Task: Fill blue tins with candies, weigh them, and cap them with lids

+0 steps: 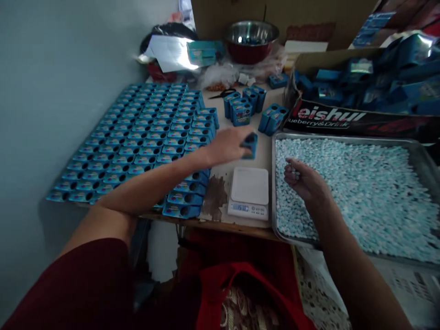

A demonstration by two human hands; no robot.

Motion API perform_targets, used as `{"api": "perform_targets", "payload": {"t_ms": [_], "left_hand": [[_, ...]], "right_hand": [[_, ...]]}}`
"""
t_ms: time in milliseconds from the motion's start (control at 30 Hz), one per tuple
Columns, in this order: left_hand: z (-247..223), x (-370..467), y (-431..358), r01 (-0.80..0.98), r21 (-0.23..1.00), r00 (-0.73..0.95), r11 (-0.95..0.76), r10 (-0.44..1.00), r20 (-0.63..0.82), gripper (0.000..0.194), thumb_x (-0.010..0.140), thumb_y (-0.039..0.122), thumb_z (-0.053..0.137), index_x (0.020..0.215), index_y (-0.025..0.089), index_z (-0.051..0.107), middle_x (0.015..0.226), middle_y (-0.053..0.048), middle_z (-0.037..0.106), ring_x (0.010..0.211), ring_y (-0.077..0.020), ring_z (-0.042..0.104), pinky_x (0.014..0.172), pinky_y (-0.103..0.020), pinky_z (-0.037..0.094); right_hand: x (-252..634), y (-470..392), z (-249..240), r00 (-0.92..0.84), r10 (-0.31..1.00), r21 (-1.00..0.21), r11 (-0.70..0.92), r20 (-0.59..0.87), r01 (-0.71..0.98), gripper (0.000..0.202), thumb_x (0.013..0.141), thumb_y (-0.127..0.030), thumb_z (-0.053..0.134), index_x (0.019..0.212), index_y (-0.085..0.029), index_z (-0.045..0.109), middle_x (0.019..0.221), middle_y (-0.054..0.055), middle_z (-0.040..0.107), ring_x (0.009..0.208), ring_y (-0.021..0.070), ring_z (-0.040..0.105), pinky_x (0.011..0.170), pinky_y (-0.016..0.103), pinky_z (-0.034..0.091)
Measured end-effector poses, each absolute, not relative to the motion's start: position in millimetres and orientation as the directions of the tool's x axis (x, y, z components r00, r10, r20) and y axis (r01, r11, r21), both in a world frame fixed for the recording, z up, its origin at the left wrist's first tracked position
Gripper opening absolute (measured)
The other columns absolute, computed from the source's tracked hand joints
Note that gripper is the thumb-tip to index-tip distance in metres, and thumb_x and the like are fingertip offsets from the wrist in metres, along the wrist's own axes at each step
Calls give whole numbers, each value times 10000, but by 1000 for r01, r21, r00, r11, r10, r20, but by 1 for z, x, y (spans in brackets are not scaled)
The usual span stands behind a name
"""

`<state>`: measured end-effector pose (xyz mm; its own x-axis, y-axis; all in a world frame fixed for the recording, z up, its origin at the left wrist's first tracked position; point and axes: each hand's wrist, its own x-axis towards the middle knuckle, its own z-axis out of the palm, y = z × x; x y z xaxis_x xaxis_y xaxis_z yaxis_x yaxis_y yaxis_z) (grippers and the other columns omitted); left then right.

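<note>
My left hand (pixel 228 145) is closed around a small blue box (pixel 252 145), slightly blurred, above the table just behind the scale. The white digital scale (pixel 250 185) has nothing on its plate, and its display shows digits. Over the left part of a metal tray (pixel 274 183), my right hand (pixel 305 181) has its fingers curled around a few small pale pieces. A thick layer of white and light-blue pieces (pixel 357 188), like candies or pellets, fills the tray. Left of my left hand stand close rows of blue boxes (pixel 137 142) with round dark openings on top.
Several more blue boxes (pixel 241 112) stand behind my left hand, near black scissors (pixel 223 93). A black carton (pixel 360 121) heaped with blue boxes borders the tray's far side. At the back is a metal bowl (pixel 250 50). The table's front edge (pixel 220 225) lies close to me.
</note>
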<state>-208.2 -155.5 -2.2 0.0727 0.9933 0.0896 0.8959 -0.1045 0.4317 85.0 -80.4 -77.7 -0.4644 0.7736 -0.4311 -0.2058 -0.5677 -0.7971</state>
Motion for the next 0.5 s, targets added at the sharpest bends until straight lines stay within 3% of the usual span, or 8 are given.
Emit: {"api": "perform_targets", "payload": {"t_ms": [133, 200, 333, 400, 500], "left_hand": [[24, -320, -72, 869, 495, -214, 28, 922, 323, 594, 837, 382, 866, 1419, 407, 747, 1503, 26, 811, 1469, -362, 680, 1292, -573, 527], [27, -366, -36, 850, 515, -317, 110, 888, 334, 594, 804, 378, 863, 1387, 370, 749, 1498, 7, 806, 1462, -345, 673, 1318, -550, 501], [11, -413, -4, 817, 532, -358, 221, 919, 168, 506, 747, 449, 928, 1178, 240, 767, 1236, -61, 845, 1362, -341, 699, 1272, -511, 505], [-1, -420, -5, 811, 539, -287, 227, 958, 29, 516, 757, 583, 944, 1070, 216, 759, 1044, -12, 812, 1304, -304, 701, 1251, -475, 501], [-18, -421, -13, 815, 547, -160, 189, 982, -101, 639, 824, 802, 863, 1022, 204, 754, 954, 38, 763, 1301, -250, 674, 1297, -441, 445]], "right_hand": [[90, -82, -80, -452, 814, -835, -501, -364, -229, 477, 632, -384, 1158, 934, -183, 848, 706, -33, 639, 553, 35, 461, 462, 113, 382], [91, -84, -76, -444, 828, -845, -477, -342, -240, 492, 624, -427, 1179, 926, -178, 881, 712, -23, 636, 568, 38, 469, 469, 120, 408], [94, -87, -74, -391, 838, -830, -495, -380, -257, 523, 577, -442, 1217, 897, -168, 906, 744, -3, 638, 612, 46, 506, 492, 118, 454], [93, -88, -75, -383, 811, -794, -552, -442, -254, 565, 528, -444, 1235, 879, -155, 899, 730, -3, 623, 594, 43, 487, 461, 124, 423], [92, -88, -74, -441, 733, -721, -651, -518, -236, 591, 503, -441, 1238, 873, -150, 879, 707, -12, 610, 559, 36, 448, 446, 138, 403]]}}
